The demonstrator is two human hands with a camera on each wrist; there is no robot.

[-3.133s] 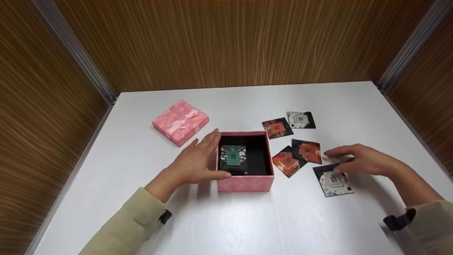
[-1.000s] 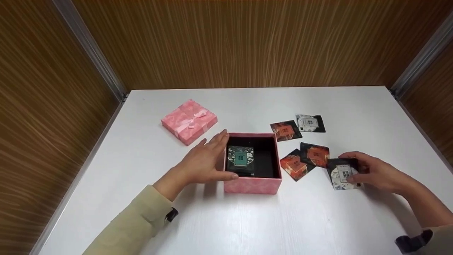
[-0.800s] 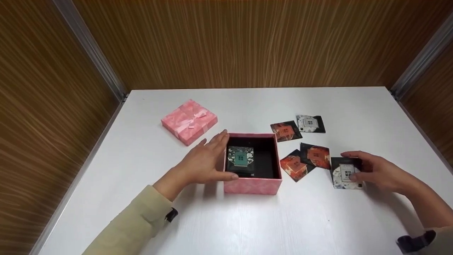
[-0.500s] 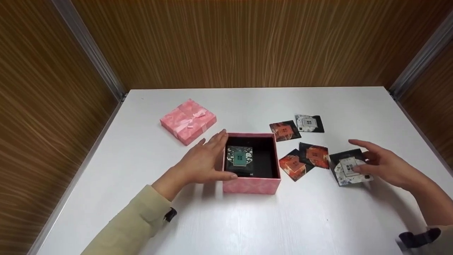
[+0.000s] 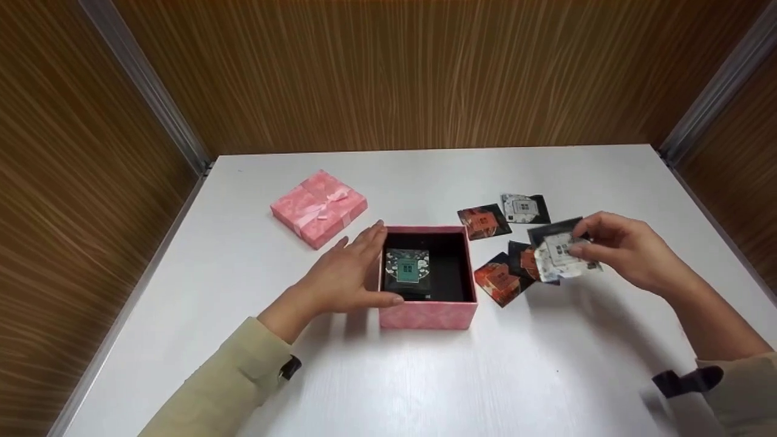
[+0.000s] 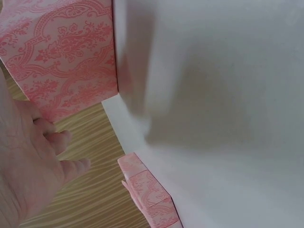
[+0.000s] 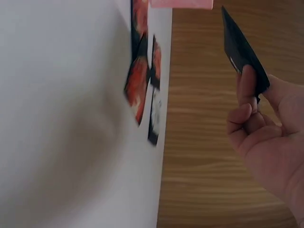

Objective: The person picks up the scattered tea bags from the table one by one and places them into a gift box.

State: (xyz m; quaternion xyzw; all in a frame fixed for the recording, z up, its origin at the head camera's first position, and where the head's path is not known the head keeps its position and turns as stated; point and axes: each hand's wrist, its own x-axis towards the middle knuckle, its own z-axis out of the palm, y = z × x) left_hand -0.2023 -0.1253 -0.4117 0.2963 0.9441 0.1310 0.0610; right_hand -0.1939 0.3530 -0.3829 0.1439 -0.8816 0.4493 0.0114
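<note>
My right hand (image 5: 625, 252) pinches a black-and-white floral sachet (image 5: 551, 252) between thumb and fingers, raised above the table. In the right wrist view only the dark back of this sachet (image 7: 240, 47) shows. An open pink box (image 5: 428, 315) with a black inside stands mid-table. Inside it, toward the left, lies a green-labelled sachet (image 5: 407, 267). My left hand (image 5: 340, 276) rests against the box's left side, its fingers extended and the thumb at the front rim. The left wrist view shows those fingers beside the patterned box wall (image 6: 71, 52).
A pink lid (image 5: 318, 209) with a ribbon bow lies back left. Right of the box are red sachets (image 5: 501, 279), one partly hidden behind the held sachet, another red sachet (image 5: 484, 221) and a white one (image 5: 525, 208). Wood-grain panels (image 5: 388, 73) surround the white table.
My right hand has picked the white floral sachet up off the table and carried it up and left, over a red sachet. The left hand stays at the box.
</note>
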